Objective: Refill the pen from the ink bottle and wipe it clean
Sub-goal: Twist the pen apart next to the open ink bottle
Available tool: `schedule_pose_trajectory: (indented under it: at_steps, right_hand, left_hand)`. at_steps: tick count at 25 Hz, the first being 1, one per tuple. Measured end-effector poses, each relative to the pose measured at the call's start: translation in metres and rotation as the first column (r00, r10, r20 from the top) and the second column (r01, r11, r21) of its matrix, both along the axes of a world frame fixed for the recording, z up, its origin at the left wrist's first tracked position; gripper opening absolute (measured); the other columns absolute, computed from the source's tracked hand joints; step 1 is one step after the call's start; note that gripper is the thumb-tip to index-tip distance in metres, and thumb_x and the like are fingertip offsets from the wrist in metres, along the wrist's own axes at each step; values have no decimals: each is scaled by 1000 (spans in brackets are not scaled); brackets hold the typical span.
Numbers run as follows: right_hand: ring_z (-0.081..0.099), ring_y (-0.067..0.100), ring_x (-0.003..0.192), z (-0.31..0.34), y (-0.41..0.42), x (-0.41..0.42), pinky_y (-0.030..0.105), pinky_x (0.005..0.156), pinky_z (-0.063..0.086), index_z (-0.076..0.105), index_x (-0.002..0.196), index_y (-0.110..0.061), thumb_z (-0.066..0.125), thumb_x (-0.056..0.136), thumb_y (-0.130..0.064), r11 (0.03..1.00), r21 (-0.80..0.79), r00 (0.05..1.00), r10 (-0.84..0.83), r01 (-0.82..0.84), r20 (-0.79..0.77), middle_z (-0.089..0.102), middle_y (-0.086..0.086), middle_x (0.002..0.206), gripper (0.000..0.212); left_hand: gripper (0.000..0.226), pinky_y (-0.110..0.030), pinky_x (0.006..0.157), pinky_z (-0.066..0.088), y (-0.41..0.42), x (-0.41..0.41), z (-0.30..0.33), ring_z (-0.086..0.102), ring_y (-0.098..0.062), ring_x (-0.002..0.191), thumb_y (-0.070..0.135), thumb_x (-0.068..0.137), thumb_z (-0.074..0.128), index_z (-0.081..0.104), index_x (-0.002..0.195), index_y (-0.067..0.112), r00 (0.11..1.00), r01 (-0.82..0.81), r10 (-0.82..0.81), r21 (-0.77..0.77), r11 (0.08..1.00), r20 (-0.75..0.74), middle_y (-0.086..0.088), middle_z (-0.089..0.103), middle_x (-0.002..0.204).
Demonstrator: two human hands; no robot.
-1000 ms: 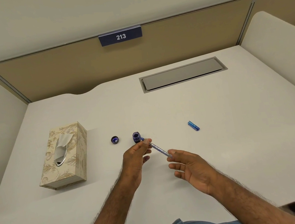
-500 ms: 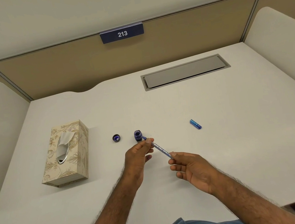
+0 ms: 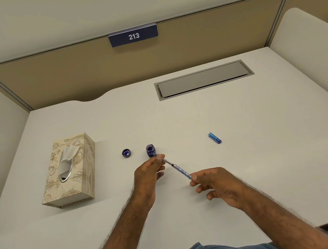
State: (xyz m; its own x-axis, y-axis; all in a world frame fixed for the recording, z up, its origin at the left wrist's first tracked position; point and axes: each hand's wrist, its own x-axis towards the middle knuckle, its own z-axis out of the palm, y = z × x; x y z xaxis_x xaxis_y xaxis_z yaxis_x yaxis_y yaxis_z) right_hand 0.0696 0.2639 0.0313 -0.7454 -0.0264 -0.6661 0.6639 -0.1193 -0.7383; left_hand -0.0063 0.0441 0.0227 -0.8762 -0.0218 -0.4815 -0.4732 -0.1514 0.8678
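Observation:
A slim blue pen slants across the white desk, its tip end up by the small open ink bottle. My left hand pinches the pen near the tip, just in front of the bottle. The pen's back end is pinched between the thumb and forefinger of my right hand. Left of the bottle lies its dark cap, upside down. A blue pen cap lies on the desk to the right.
A patterned tissue box with a tissue sticking out stands at the left. A grey cable hatch is set into the desk at the back. Curved white side dividers and a tan back panel enclose the desk.
Both hands keep their hold on the pen by the bottle; my right hand's fingers have shifted slightly at the pen's back end. The camera has tilted a little.

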Motion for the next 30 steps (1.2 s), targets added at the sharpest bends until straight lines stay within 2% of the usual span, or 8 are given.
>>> schedule_pose_trajectory:
  at_steps: [4,8,12,16,22,24,26,30]
  right_hand:
    - [74,17,81,-5,15,-2,28,57,52,83,103,-12,75,98,-19,985,159,998,65,-63,-7,85,4,96,12]
    - [70,13,77,-9,26,-9,23,59,49,86,92,-17,78,93,-16,938,342,994,-16,51,-104,84,1,90,8]
    - [73,14,89,-19,25,-31,24,72,53,83,94,-22,78,95,-24,826,536,971,-56,176,-232,80,-9,92,6]
    - [72,19,86,-32,20,-53,30,78,55,81,96,-19,70,98,-22,694,691,961,-5,203,-277,77,-7,88,12]
    - [60,6,61,-43,10,-68,13,56,37,79,85,-13,70,96,-18,552,799,945,57,240,-323,74,-3,71,15]
    - [59,7,62,-44,8,-70,10,57,34,81,87,-11,73,94,-17,544,801,943,51,250,-329,76,-1,73,12]
    - [62,11,67,-44,9,-69,15,60,38,82,92,-9,74,93,-17,546,800,944,48,249,-327,78,0,77,11]
    - [68,18,82,-43,14,-68,25,78,46,81,99,-12,78,91,-24,585,781,948,61,219,-312,78,-2,84,14]
  left_hand:
    - [18,-41,94,57,-3,-3,-1,67,-21,93,29,99,72,84,100,15,998,-61,61,-8,998,15,-3,76,96]
    - [18,-40,93,56,-7,-1,-4,66,-21,92,27,98,73,84,100,13,995,-92,91,16,996,31,-3,75,93]
    - [16,-38,89,55,-9,3,-7,66,-21,93,27,98,73,85,96,17,996,-88,87,25,996,33,-1,77,94]
    - [17,-36,87,56,-10,7,-8,67,-21,93,28,99,72,86,97,18,997,-71,70,27,997,31,1,78,95]
    - [19,-33,84,55,-12,14,-6,68,-19,93,32,98,73,85,103,17,998,-62,62,12,998,20,1,79,99]
    - [21,-33,83,55,-12,15,-6,68,-18,93,33,97,73,84,105,16,997,-71,71,9,997,23,1,79,99]
    - [22,-33,83,55,-10,15,-6,68,-18,92,32,97,73,84,105,16,996,-81,81,9,997,27,2,79,98]
    - [21,-33,83,55,-4,17,-6,67,-19,93,32,99,71,84,106,16,995,-99,98,10,995,34,2,79,98]
